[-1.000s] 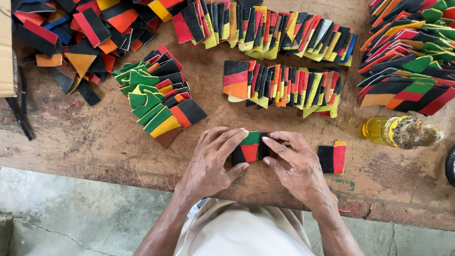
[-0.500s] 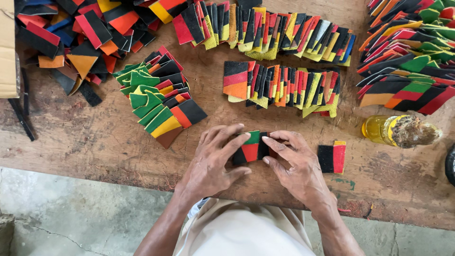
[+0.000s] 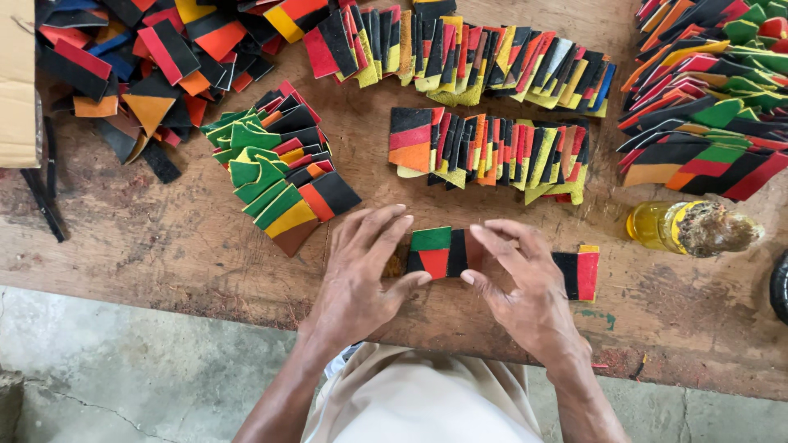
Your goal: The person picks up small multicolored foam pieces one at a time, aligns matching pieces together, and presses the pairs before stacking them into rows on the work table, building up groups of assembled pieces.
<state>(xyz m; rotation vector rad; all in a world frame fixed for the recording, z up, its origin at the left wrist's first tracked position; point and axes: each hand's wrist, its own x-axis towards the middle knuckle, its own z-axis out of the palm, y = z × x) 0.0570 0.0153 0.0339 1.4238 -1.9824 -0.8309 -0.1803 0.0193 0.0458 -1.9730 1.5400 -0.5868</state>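
Both hands lay flat on the wooden bench (image 3: 164, 246) close to its near edge, pressing on a small colour-blocked patch (image 3: 437, 251) made of green, red and black pieces. The left hand (image 3: 361, 275) rested on the patch's left end with its fingers spread and open, the thumb tip touching the lower edge of the red piece. The right hand (image 3: 525, 287) covered the patch's right end, fingers loosely extended, the thumb tip near the same lower edge; neither hand was closed around anything, both simply bearing down on the patch.

Just beside the right hand, toward the right end of the bench, lay a second small patch (image 3: 579, 272) in black, red and yellow. Farther right stood a yellow bottle (image 3: 665, 227) with a crusted top, lying near the bench's right end. Behind the hands, in the middle of the bench, a row of finished patches (image 3: 492, 152) stood overlapped on edge, and a longer row (image 3: 468, 53) ran along the far edge. To the left of the hands a fanned stack of green, red and black pieces (image 3: 279, 164) spread out. A loose heap of orange, red and black offcuts (image 3: 123, 74) filled the far left corner, and another layered pile (image 3: 706, 98) occupied the far right corner.
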